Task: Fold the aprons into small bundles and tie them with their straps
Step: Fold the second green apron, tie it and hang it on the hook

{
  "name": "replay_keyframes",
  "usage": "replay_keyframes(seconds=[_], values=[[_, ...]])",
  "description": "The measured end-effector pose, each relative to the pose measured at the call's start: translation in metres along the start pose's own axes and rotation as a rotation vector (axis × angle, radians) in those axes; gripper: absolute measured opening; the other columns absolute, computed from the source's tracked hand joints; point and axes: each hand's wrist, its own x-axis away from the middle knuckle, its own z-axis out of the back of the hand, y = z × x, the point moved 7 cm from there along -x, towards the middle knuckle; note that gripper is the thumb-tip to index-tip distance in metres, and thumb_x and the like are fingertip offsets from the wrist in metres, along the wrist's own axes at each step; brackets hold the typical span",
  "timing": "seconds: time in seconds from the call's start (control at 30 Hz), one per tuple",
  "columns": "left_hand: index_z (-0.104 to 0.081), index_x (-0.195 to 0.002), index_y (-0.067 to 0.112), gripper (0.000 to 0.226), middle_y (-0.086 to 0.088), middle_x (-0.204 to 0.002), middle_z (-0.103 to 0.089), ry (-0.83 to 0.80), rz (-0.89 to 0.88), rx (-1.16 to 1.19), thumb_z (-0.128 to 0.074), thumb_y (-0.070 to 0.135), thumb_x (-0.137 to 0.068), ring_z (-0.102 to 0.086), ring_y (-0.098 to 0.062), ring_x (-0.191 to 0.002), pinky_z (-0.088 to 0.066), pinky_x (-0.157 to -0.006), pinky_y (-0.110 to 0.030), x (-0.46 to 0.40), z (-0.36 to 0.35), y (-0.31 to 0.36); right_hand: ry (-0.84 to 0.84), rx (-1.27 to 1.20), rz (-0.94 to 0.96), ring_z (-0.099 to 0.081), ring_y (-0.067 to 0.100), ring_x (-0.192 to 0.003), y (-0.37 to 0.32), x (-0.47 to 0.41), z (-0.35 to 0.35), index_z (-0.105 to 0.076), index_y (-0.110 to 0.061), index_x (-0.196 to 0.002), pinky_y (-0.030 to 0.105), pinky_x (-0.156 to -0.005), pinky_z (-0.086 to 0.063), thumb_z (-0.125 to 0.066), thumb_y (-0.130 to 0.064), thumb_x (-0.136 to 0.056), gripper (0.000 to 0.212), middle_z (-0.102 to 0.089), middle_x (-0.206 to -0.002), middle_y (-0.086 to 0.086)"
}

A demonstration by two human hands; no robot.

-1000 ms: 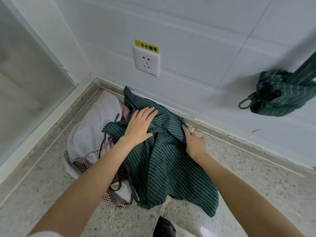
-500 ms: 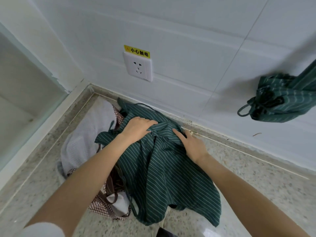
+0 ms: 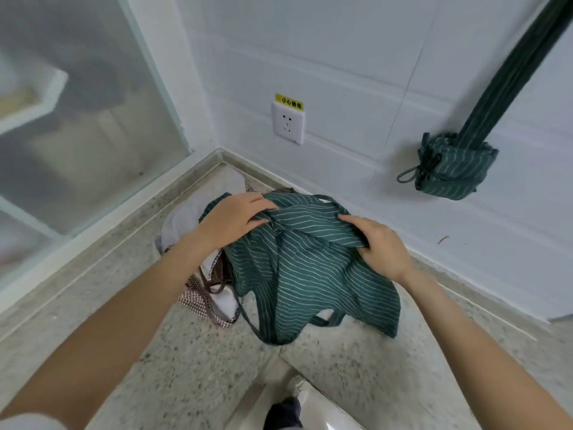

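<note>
A dark green striped apron (image 3: 310, 274) is lifted off the speckled counter, its lower part and straps hanging toward the front edge. My left hand (image 3: 234, 218) grips its top left fold, fingers curled over the cloth. My right hand (image 3: 379, 243) pinches the top right fold with thumb and fingers. Under and left of it lies a white apron (image 3: 186, 215) with a brown checked trim and straps (image 3: 204, 296). A tied green striped bundle (image 3: 452, 172) hangs on the wall at the right by its strap.
A wall socket (image 3: 287, 124) with a yellow label sits on the tiled wall behind the aprons. A frosted glass panel (image 3: 77, 119) closes off the left side. The counter's front edge (image 3: 279, 355) runs below the apron, with a shoe (image 3: 285, 414) on the floor beneath.
Both hands went from resting on the green apron to gripping its top folds and lifting it. The camera view tilted up, showing more wall.
</note>
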Motion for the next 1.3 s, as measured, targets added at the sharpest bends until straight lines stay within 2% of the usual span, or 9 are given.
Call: replay_keyframes(seconds=[0.23,0.37,0.5,0.6,0.73,0.93,1.03,1.13,1.3], values=[[-0.065,-0.115,0.015,0.032,-0.002,-0.11,-0.067,0.018,0.296,0.103,-0.068,0.02,-0.083,-0.062,-0.018,-0.098,-0.05,-0.088,-0.035,0.125,0.018,0.081,-0.173,-0.067,0.157,-0.059,0.012,-0.095,-0.049,0.089,-0.002,-0.061,-0.025,-0.118,0.016,-0.076,-0.035,-0.056,0.005,-0.077,0.051,-0.067,-0.111,-0.003],[-0.066,-0.112,0.018,0.027,0.005,-0.105,-0.066,-0.025,0.453,0.217,-0.067,0.02,-0.085,-0.059,-0.009,-0.095,-0.045,-0.082,-0.023,0.211,0.003,0.132,-0.405,-0.114,0.25,-0.06,0.009,-0.091,-0.075,0.148,-0.026,-0.061,-0.023,-0.115,0.025,-0.084,-0.045,-0.058,0.001,-0.078,0.044,-0.068,-0.105,-0.004],[-0.061,-0.096,0.038,0.016,0.026,-0.089,-0.064,-0.065,0.635,0.398,-0.065,0.025,-0.086,-0.057,0.009,-0.086,-0.042,-0.075,-0.013,0.274,0.004,0.175,-0.61,-0.287,0.251,-0.062,0.005,-0.095,-0.104,0.188,-0.042,-0.06,-0.025,-0.116,0.018,-0.085,-0.047,-0.053,-0.001,-0.084,0.041,-0.066,-0.109,-0.007],[-0.063,-0.09,0.035,0.012,0.019,-0.094,-0.066,0.034,0.754,0.503,-0.065,0.023,-0.087,-0.061,0.0,-0.087,-0.043,-0.076,-0.011,0.313,0.027,0.202,-0.713,-0.38,0.304,-0.063,0.007,-0.096,-0.14,0.204,-0.049,-0.061,-0.023,-0.115,0.023,-0.084,-0.05,-0.051,-0.002,-0.087,0.036,-0.067,-0.109,-0.004],[-0.064,-0.087,0.03,0.013,0.024,-0.085,-0.067,0.186,0.908,0.594,-0.065,0.017,-0.087,-0.061,0.003,-0.082,-0.043,-0.075,-0.011,0.366,0.053,0.219,-0.76,-0.504,0.368,-0.063,0.011,-0.1,-0.189,0.212,-0.06,-0.061,-0.021,-0.116,0.023,-0.084,-0.05,-0.053,0.0,-0.088,0.036,-0.066,-0.112,-0.002],[-0.065,-0.091,0.023,0.004,0.006,-0.095,-0.069,0.253,1.123,0.504,-0.065,0.022,-0.087,-0.063,-0.009,-0.09,-0.046,-0.083,-0.026,0.455,0.078,0.225,-0.829,-0.477,0.572,-0.054,-0.002,-0.111,-0.263,0.211,-0.099,-0.054,-0.023,-0.128,0.01,-0.089,-0.043,-0.064,-0.011,-0.087,0.044,-0.056,-0.125,-0.011],[-0.062,-0.098,0.027,0.024,0.005,-0.102,-0.066,0.15,1.258,0.509,-0.061,0.039,-0.077,-0.062,-0.011,-0.095,-0.047,-0.09,-0.033,0.503,0.074,0.231,-0.784,-0.513,0.644,-0.052,0.002,-0.114,-0.3,0.21,-0.123,-0.056,-0.024,-0.125,0.019,-0.098,-0.041,-0.067,-0.008,-0.084,0.045,-0.054,-0.124,-0.015],[-0.057,-0.102,0.035,0.032,0.014,-0.104,-0.063,0.044,1.358,0.559,-0.062,0.054,-0.076,-0.06,-0.005,-0.095,-0.046,-0.086,-0.026,0.546,0.071,0.242,-0.777,-0.494,0.716,-0.053,0.006,-0.111,-0.341,0.214,-0.152,-0.057,-0.023,-0.122,0.025,-0.101,-0.041,-0.068,-0.003,-0.082,0.047,-0.056,-0.122,-0.008],[-0.06,-0.099,0.021,0.025,0.006,-0.095,-0.063,0.273,1.492,0.227,-0.045,0.04,-0.096,-0.058,-0.014,-0.087,-0.037,-0.073,-0.016,0.609,0.103,0.215,-0.933,-0.455,0.781,-0.047,-0.001,-0.116,-0.392,0.222,-0.189,-0.046,-0.03,-0.135,0.012,-0.095,-0.036,-0.07,-0.027,-0.082,0.058,-0.048,-0.131,-0.014]])
